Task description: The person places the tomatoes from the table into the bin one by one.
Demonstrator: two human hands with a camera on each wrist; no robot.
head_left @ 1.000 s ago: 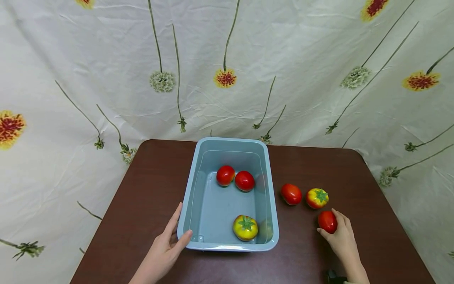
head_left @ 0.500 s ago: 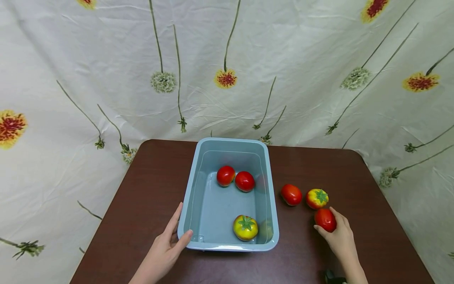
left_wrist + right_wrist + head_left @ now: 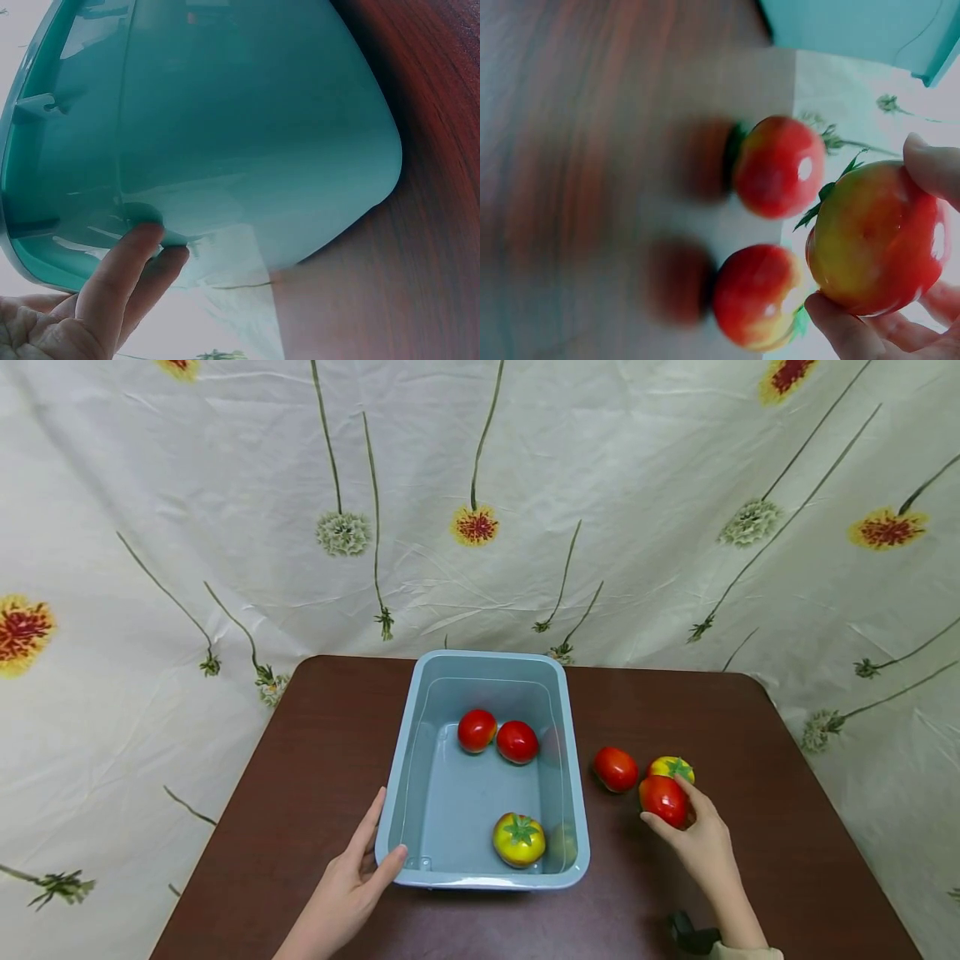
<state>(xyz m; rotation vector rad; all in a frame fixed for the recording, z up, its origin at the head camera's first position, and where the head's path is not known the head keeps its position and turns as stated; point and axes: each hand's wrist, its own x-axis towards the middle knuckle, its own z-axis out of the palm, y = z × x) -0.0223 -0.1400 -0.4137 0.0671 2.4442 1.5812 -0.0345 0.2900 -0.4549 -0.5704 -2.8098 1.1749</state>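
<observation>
Head view: red tomato (image 3: pixel 663 800) in the right hand (image 3: pixel 705 847), right of the light-blue bin (image 3: pixel 491 883). Right wrist view: leafy calyx peeks out on the side toward bin and counter (image 3: pixel 622 893), smooth end facing the camera; body nearly round, long axis unclear. Right fingers and thumb parted to the fruit's breadth, gripping it. Left hand (image 3: pixel 348 885): fingers against bin's outer left wall, thumb over the rim. Also right of bin: yellow-topped tomato (image 3: pixel 663 767).

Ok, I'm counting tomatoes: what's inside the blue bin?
One red tomato, another and a yellow one with green leaves lie inside the blue bin; its floor directly beneath them is covered.
</observation>
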